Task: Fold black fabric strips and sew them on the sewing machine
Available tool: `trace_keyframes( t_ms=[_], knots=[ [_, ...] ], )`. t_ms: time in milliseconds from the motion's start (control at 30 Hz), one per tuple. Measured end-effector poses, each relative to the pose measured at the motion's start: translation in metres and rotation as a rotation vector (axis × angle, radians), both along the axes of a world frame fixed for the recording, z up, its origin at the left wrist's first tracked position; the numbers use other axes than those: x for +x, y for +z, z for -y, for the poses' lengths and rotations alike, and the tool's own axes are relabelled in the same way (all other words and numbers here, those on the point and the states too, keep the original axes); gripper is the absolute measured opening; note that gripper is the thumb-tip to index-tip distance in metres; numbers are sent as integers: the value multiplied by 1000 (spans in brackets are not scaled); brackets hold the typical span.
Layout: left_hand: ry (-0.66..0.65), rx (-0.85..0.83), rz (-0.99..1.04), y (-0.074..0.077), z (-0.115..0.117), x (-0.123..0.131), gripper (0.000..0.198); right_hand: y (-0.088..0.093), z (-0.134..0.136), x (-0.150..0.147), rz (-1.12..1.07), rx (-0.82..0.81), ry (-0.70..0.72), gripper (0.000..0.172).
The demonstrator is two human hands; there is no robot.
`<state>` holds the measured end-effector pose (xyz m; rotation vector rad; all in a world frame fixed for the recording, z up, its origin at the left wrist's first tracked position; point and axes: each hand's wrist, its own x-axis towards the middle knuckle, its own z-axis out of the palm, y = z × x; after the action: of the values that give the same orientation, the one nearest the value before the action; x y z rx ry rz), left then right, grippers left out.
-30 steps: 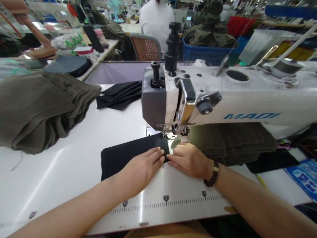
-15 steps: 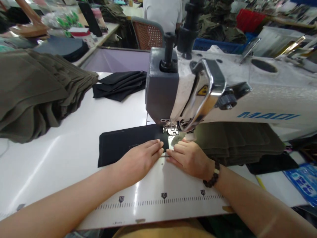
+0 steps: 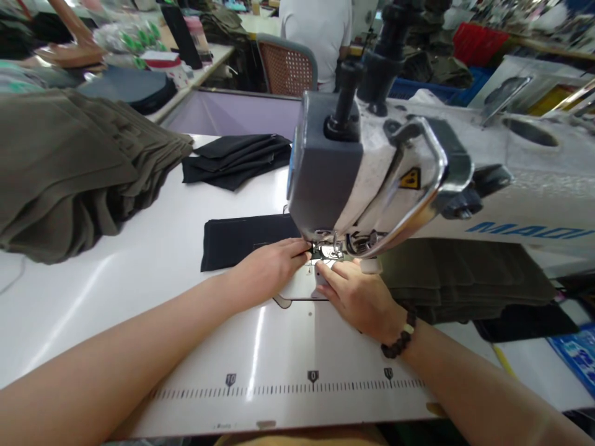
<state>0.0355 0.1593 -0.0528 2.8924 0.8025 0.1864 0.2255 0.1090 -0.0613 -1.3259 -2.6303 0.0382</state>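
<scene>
A dark fabric piece lies flat on the white table, its right end at the presser foot of the sewing machine. My left hand rests on the fabric's right part, fingers together and pressing down near the foot. Just right of the foot, my right hand has its fingers spread on the machine plate, with a bracelet at the wrist. No fabric shows in that hand.
Olive fabric pieces are piled at the left, more olive pieces lie under the machine arm. Folded black pieces sit behind. A person in a white shirt is beyond, near a chair.
The dark fabric has moved away from me, toward the back, and my left hand has moved with it to the foot. The camera view has shifted a little.
</scene>
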Motion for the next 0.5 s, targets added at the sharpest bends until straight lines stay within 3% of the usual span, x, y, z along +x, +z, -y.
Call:
trace_keyframes(
  t_ms=[367, 500],
  knots=[
    [25, -23, 34, 3, -16, 1, 20, -2, 1, 1, -16, -61, -2, 35],
    [44, 27, 5, 5, -8, 0, 22, -2, 1, 2, -36, -62, -4, 29]
  ],
)
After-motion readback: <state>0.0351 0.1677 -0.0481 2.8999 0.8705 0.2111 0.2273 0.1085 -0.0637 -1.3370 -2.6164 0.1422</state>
